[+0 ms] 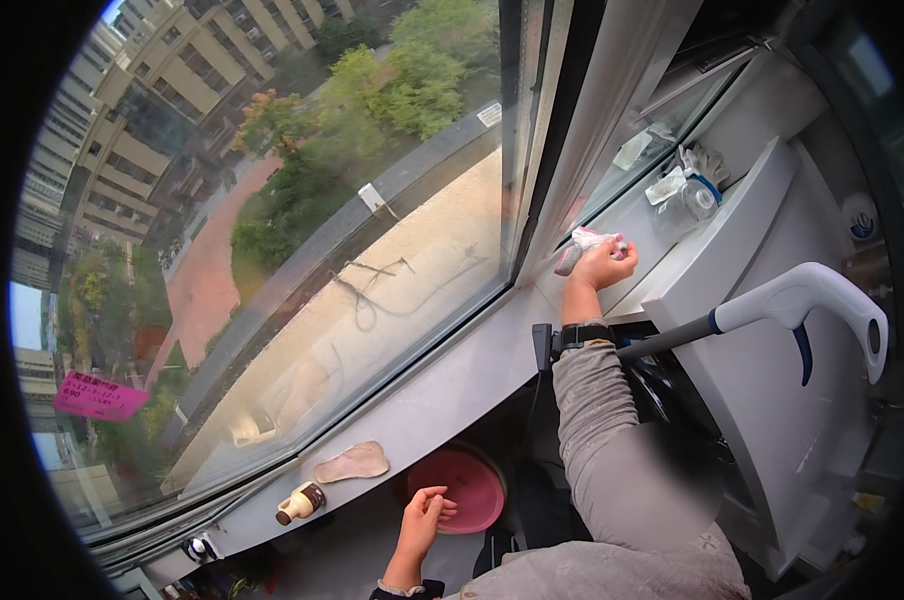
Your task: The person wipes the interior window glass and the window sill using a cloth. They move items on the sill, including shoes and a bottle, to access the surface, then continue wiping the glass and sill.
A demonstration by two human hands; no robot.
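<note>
My right hand [604,265] is closed around a white and pink cloth [590,244] and presses it on the white windowsill [459,390], beside the window frame. Below the sill hangs my left hand [422,517], fingers loosely curled, with nothing in it, in front of a pink basin [459,491]. On the sill near that hand lie a beige insole-shaped pad [352,461] and a cream bottle with a brown cap [300,502]. Past my right hand, a clear plastic container [692,202] stands next to crumpled white tissue [701,163].
A spray-mop-like white handle with a blue trigger [804,307] juts out right of my right forearm. A curved white panel [767,420] stands behind it. The large window pane [309,225] fills the left, with a pink note [100,395] on it.
</note>
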